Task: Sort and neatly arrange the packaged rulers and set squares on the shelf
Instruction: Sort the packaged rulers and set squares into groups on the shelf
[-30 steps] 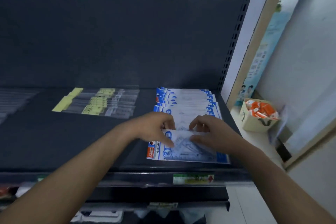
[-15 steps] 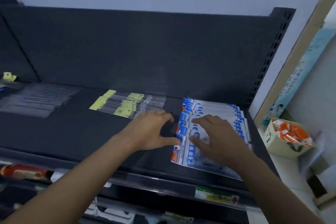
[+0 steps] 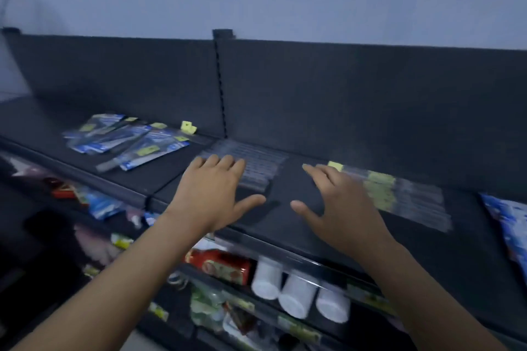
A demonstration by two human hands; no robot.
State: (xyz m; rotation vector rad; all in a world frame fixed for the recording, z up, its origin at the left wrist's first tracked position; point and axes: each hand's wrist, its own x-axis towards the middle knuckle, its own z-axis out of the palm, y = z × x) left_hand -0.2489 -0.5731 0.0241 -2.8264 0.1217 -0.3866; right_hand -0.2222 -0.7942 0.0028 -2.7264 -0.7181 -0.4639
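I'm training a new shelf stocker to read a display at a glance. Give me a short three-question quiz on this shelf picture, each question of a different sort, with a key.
1. True or false: the left hand grips a ruler pack.
2. Which pile lies most jumbled? A: the blue packs at far left; B: the clear packs by the left hand; C: the yellow-labelled packs.
3. Fill in: the right hand is nearest the packs with ___ labels.
Key: 1 false: both hands are open, fingers spread, holding nothing. 2 A: they overlap at angles, while the clear packs and yellow-labelled packs lie in even rows. 3 yellow.
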